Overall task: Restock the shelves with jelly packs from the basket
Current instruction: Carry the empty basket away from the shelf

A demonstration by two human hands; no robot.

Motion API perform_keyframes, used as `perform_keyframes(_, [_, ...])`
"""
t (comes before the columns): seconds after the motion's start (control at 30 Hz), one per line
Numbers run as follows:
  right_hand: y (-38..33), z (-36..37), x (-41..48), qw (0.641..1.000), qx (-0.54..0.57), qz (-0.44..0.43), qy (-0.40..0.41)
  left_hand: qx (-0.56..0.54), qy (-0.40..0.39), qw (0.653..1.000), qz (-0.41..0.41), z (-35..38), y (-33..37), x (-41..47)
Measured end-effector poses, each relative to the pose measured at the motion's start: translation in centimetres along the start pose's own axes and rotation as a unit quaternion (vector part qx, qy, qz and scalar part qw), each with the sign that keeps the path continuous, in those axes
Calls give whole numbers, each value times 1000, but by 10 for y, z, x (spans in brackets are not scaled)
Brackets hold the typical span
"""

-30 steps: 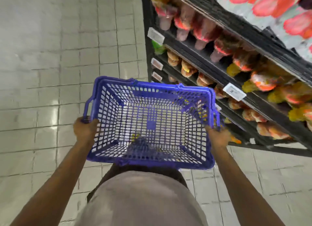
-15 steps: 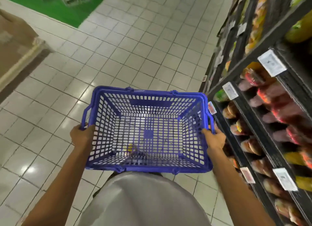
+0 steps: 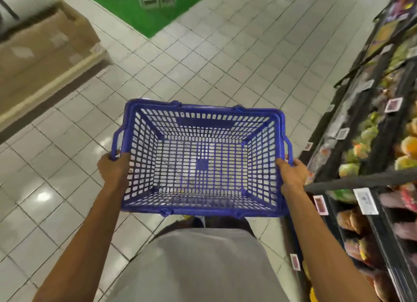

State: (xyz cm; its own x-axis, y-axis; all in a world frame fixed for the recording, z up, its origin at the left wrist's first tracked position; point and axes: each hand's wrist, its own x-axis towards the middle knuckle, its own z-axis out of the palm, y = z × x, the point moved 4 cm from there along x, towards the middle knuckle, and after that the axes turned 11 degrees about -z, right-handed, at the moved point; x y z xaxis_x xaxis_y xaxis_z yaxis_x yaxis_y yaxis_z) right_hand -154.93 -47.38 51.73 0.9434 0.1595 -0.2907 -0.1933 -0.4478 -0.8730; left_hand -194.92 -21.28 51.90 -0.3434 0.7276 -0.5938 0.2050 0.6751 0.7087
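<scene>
I hold a blue plastic mesh basket (image 3: 203, 112) level in front of my waist. My left hand (image 3: 114, 169) grips its left rim and my right hand (image 3: 292, 173) grips its right rim. Nothing lies inside the basket; the floor tiles show through its bottom. Black shelves (image 3: 352, 182) run along my right side, stocked with colourful jelly packs (image 3: 406, 143), yellow, green, orange and pink. White and red price tags (image 3: 365, 200) hang on the shelf edges.
Grey tiled floor (image 3: 225, 60) stretches ahead. A brown cardboard box (image 3: 40, 51) on a pale platform stands at the left. A green floor area (image 3: 144, 15) with a white stand lies far ahead.
My view has swung left, away from facing the shelves, and now looks down the aisle. The shelves have shifted to the right edge. Both hands keep the same hold on the basket.
</scene>
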Motion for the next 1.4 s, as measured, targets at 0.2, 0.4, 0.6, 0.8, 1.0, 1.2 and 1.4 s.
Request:
perform_keyframes(0.2, [-41, 76, 67, 1000, -4, 15, -26, -21, 29, 999, -10, 47, 48, 40])
perform_keyframes(0.4, [-107, 156, 156, 997, -24, 13, -69, -41, 64, 996, -35, 109, 116, 78])
perform_keyframes(0.6, [-184, 242, 234, 994, -35, -20, -103, -88, 93, 991, -39, 160, 191, 122])
perform_keyframes(0.8, [-246, 339, 291, 991, -34, -26, -124, -116, 108, 986, -59, 200, 260, 182])
perform_keyframes(1.0, [-304, 434, 331, 991, -44, -32, -125, -122, 107, 983, -84, 232, 339, 250])
perform_keyframes(1.2, [-356, 516, 373, 990, -41, -22, -135, -120, 121, 982, -82, 266, 416, 309])
perform_keyframes(1.4, [-412, 601, 436, 987, -46, -39, -151, -153, 148, 973, -92, 320, 480, 358])
